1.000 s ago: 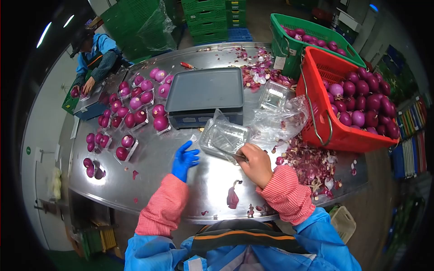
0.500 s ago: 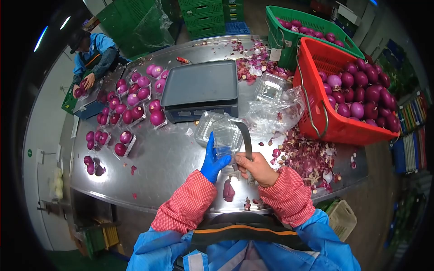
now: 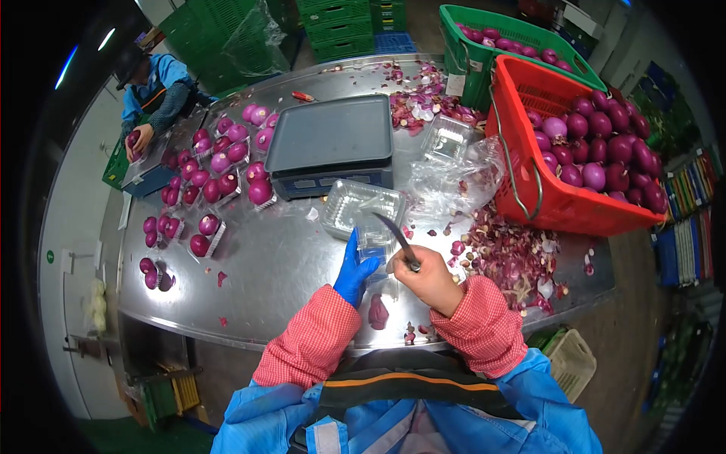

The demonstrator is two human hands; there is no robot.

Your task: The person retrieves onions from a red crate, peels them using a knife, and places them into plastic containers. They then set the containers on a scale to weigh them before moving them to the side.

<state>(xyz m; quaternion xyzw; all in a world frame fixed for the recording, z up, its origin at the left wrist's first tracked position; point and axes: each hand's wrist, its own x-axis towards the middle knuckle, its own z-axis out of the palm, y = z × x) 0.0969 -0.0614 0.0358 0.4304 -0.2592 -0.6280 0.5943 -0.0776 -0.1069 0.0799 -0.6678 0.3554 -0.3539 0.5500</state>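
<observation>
My left hand [image 3: 354, 270], in a blue glove, is closed on a clear plastic tray [image 3: 376, 244] held above the steel table. My bare right hand [image 3: 428, 280] grips a knife [image 3: 399, 237], its dark curved blade pointing up and to the left over the tray. Just beyond my hands, another clear tray [image 3: 344, 203] lies on the table in front of the grey scale [image 3: 333, 140]. A dark red onion skin [image 3: 378, 312] lies on the steel below my hands.
A red crate [image 3: 575, 208] of red onions stands at the right, with a green crate [image 3: 473, 64] behind it. Peelings [image 3: 510, 261] cover the table beside the red crate. Trays of onions [image 3: 219, 185] stand at the left. A co-worker [image 3: 162, 83] handles an onion at far left.
The knife has turned so its blade points up-left instead of hanging beside the tray. My right hand has rolled over around its handle. The held tray has tilted and looks shorter.
</observation>
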